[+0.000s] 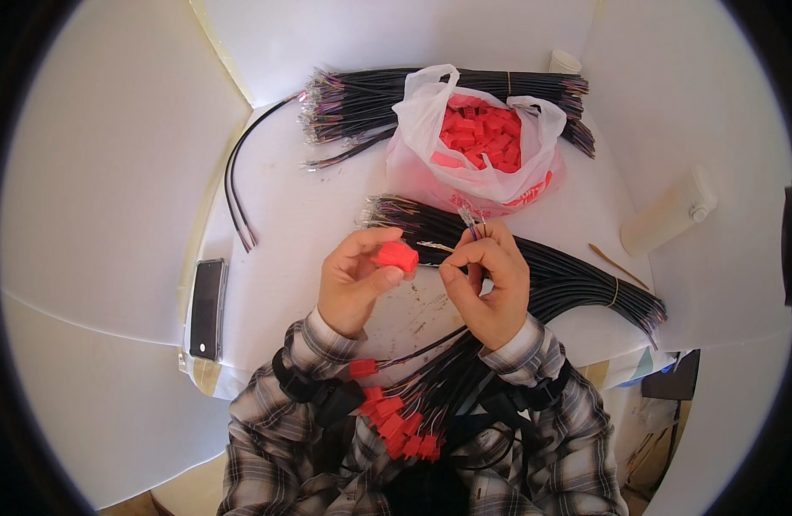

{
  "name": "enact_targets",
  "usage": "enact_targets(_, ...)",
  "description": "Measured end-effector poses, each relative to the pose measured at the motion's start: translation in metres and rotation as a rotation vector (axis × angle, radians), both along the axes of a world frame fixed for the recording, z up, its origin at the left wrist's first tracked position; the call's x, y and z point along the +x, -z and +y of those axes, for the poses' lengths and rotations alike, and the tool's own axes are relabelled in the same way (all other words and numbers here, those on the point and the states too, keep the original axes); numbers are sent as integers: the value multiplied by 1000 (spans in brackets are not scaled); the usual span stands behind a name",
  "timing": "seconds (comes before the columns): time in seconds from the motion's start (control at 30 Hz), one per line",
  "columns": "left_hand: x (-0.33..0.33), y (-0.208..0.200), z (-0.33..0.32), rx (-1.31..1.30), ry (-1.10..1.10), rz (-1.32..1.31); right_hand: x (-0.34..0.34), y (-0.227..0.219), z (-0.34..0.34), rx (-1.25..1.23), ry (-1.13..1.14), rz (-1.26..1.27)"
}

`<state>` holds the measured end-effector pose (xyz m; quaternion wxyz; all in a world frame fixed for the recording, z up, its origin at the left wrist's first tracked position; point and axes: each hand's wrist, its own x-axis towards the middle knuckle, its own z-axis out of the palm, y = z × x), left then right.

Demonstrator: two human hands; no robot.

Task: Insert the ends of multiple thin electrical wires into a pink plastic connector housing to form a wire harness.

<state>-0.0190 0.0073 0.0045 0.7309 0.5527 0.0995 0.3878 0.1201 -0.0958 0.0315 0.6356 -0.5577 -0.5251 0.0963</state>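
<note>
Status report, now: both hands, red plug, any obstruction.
Left hand: gripping red plug. Right hand: holding thin wires. Plug: held above table. Nothing visibly blocking either hand.

red connector (399, 255): partly behind left hand (355, 284) | upper cables (362, 107): partly behind bag (415, 178) | sleeves (271, 430): cut off below

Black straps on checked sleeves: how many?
2: one black strap circles the left sleeve, below the left hand holding a red plastic connector; another strap circles the right sleeve, near the right hand holding thin wires.

Phone (208, 310) at left; cream bottle (669, 212), brown stick (617, 265) at right
</note>
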Motion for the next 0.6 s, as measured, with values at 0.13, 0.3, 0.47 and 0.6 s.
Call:
enact_targets(0.13, 0, -1, 0, -13, -39, 48, -1, 1, 0, -9, 4, 0)
enact_targets(0.3, -2, 5, 4, -18, -2, 21, 0, 3, 0, -17, -14, -10)
enact_targets(0.47, -2, 6, 5, -4, 2, 23, 0, 2, 0, -13, -29, -15)
enact_targets(0.6, -3, 5, 5, -5, 16, 27, 0, 2, 1, -14, -40, -20)
